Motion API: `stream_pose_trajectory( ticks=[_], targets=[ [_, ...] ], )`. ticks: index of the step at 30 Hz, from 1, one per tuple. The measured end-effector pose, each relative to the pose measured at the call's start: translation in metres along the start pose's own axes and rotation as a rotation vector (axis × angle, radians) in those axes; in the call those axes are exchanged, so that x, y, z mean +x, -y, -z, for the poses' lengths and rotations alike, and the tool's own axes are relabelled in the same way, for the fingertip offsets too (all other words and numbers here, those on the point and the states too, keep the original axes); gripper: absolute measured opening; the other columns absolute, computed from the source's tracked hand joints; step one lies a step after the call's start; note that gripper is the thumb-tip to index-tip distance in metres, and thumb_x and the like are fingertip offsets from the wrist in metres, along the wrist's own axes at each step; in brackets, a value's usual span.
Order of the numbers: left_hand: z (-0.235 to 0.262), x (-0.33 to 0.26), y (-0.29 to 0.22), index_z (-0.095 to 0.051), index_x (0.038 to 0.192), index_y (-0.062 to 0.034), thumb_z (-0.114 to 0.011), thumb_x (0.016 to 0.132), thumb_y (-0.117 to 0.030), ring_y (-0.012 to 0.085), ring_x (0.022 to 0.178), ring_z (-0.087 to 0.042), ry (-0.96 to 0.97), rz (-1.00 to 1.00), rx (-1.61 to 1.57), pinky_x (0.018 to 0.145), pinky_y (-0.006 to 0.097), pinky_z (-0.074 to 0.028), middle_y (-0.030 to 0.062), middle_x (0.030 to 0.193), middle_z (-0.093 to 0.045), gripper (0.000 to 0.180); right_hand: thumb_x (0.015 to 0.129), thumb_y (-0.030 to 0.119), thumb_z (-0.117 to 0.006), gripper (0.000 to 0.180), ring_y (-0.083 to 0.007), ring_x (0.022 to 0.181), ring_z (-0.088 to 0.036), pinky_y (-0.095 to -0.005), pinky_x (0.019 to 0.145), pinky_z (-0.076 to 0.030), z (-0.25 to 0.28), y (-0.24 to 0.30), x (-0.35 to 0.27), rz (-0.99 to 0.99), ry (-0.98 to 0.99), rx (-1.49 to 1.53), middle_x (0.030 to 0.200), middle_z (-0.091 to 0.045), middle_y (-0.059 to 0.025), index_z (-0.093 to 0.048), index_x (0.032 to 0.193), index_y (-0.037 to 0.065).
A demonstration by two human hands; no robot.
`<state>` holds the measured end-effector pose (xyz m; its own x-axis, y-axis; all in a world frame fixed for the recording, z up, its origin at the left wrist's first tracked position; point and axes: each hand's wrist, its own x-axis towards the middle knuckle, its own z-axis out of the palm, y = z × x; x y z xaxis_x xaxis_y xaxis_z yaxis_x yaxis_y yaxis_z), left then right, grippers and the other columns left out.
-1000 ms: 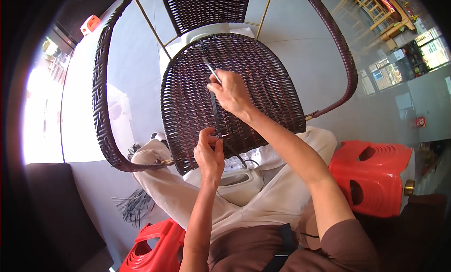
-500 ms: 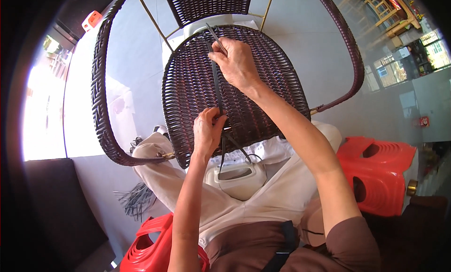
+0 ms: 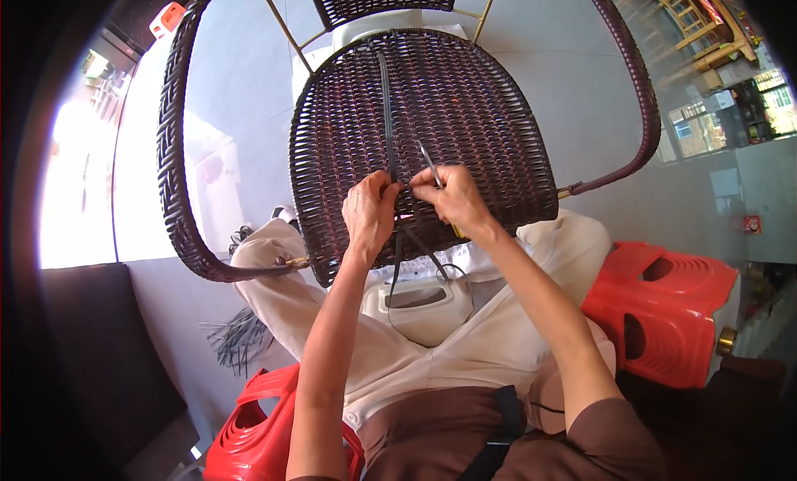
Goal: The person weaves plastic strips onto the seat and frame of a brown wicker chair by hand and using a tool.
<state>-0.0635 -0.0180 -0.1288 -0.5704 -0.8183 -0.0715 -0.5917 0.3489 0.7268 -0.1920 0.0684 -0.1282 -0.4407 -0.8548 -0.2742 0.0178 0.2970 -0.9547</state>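
Note:
The woven dark-brown chair seat lies in front of me over my knees. A flat dark strip runs along it from the far edge towards my left hand. Thumb and fingers of that hand are closed on the strip near the seat's near part. Beside it my right hand grips a slim pointed metal tool with a yellow end; its exact kind is unclear. The tip points away from me, and the right fingertips come close to the left ones. Loose strip ends hang over the near edge.
Curved woven arms flank the seat, and the woven backrest is beyond it. A white plastic stool stands between my legs. Red stools are at right and lower left. A bundle of dark strips lies on the floor.
My right hand has come down from the far part of the seat to beside my left hand, tool still held. The strip now lies along the seat. The left hand stays at the strip.

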Motion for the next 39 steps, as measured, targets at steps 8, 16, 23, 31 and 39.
stream_pose_trajectory(
  ticks=[8,16,23,31,39],
  targets=[
    [0.005,0.031,0.023,-0.055,0.076,0.0013,-0.057,0.085,-0.014,0.0128,0.049,-0.055,-0.126,0.158,-0.626,0.046,0.027,-0.043,0.0066,0.058,-0.056,0.018,0.078,0.005,-0.063,0.008,-0.0086,0.052,-0.05,-0.0258,0.05,-0.041,-0.017,-0.008,-0.045,0.17,-0.199,-0.125,0.058,-0.057,-0.0066,-0.062,0.08,-0.003],
    [0.029,0.087,-0.02,-0.056,0.073,0.0009,-0.058,0.086,-0.015,0.0085,0.048,-0.047,-0.154,-0.108,-0.465,0.044,0.026,-0.039,0.0051,0.058,-0.055,0.021,0.078,0.012,-0.067,0.018,-0.005,0.051,-0.043,-0.0207,0.048,-0.038,-0.046,-0.045,-0.13,0.082,-0.338,-0.137,0.082,-0.067,-0.0042,-0.064,0.091,0.0],
    [0.099,0.121,-0.117,-0.063,0.089,-0.002,-0.055,0.089,-0.019,0.0048,0.063,-0.046,-0.314,-0.542,-0.764,0.056,0.021,-0.036,-0.0011,0.072,-0.058,0.018,0.083,0.004,-0.06,0.01,-0.0074,0.054,-0.045,-0.0214,0.049,-0.037,-0.023,-0.006,-0.08,0.533,-0.512,-0.117,0.08,-0.059,-0.0043,-0.062,0.093,0.002],
    [0.141,0.085,-0.192,-0.06,0.083,-0.0064,-0.054,0.09,-0.018,0.0037,0.054,-0.049,-0.352,-0.702,-0.788,0.052,0.018,-0.039,-0.0013,0.071,-0.059,0.015,0.074,0.012,-0.073,0.021,-0.0055,0.053,-0.046,-0.0208,0.048,-0.037,0.023,0.076,0.01,0.231,0.247,-0.057,0.06,-0.055,0.0021,-0.067,0.091,0.002],
    [0.097,0.064,-0.077,-0.06,0.109,-0.002,-0.043,0.094,-0.037,0.0166,0.099,-0.055,-0.122,-0.353,-0.727,0.089,0.031,-0.042,0.0076,0.102,-0.061,0.042,0.076,0.012,-0.068,0.011,-0.0071,0.045,-0.042,-0.0228,0.043,-0.031,0.022,0.096,0.022,0.46,-0.068,-0.041,0.052,-0.054,0.001,-0.065,0.07,0.003]
  ],
)
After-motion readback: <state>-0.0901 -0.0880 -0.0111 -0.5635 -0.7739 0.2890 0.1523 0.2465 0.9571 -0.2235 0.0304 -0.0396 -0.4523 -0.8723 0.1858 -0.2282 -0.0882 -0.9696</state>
